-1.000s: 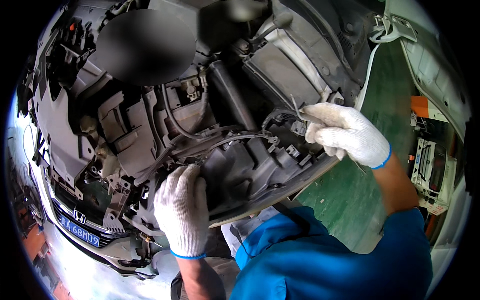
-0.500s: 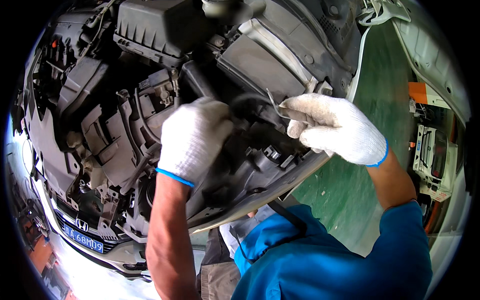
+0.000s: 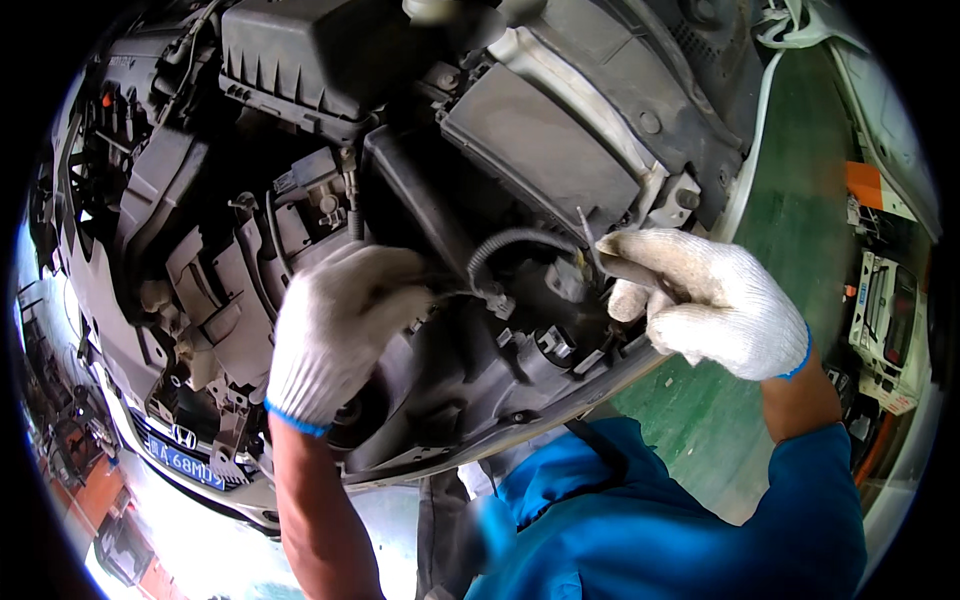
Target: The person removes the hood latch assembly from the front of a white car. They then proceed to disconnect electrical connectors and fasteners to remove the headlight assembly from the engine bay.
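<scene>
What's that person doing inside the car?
A person in a blue shirt and white work gloves leans over a car's open engine bay. The left hand presses down on the back of the dark headlight housing, fingers by a small wire connector. The right hand pinches a thin metal piece beside a ribbed black cable. Both hands are working at the same spot behind the headlight.

A single head-worn fisheye view looked steeply down, at close range, into the car's engine bay (image 3: 420,180). The person's forearms entered from the lower edge below it; green floor (image 3: 800,200) lay right of it.
</scene>
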Motion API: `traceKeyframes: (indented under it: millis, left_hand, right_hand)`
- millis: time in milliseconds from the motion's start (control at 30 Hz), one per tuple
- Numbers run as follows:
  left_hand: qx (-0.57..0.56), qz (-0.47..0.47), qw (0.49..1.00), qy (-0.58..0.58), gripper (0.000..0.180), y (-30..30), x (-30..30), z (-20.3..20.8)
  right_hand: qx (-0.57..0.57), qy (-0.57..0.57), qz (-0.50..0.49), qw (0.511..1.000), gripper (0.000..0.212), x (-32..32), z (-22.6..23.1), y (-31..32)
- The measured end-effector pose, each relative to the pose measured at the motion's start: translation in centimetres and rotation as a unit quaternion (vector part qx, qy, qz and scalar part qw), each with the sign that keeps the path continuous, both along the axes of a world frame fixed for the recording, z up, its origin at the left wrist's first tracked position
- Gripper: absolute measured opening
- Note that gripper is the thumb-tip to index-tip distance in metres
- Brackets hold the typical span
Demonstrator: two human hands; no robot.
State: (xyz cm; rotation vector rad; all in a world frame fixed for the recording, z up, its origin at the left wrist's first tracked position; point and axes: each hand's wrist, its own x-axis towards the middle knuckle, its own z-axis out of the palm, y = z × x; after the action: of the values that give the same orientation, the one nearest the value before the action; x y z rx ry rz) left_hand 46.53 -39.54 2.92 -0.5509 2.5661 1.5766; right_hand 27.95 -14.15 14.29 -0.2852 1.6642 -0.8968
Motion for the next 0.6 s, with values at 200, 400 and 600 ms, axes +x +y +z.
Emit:
traceKeyframes:
  millis: [200, 400, 600]
  left_hand:
    - [0.018, 0.299, 0.951, -0.078, 0.02, -1.3, 10.1, 2.5]
    - [-0.154, 0.193, 0.966, -0.08, 0.027, 1.3, 15.0, 1.6]
    - [-0.181, 0.116, 0.974, -0.068, 0.029, 0.4, 14.0, 0.9]
  right_hand:
    - [0.021, 0.015, 0.032, 0.999, 0.06, -0.6, 0.5, -0.6]
    - [-0.061, 0.069, 0.09, 0.992, 0.068, 1.2, -0.3, -1.2]
    - [-0.179, -0.01, 0.235, 0.955, 0.071, 2.6, -1.0, -4.4]
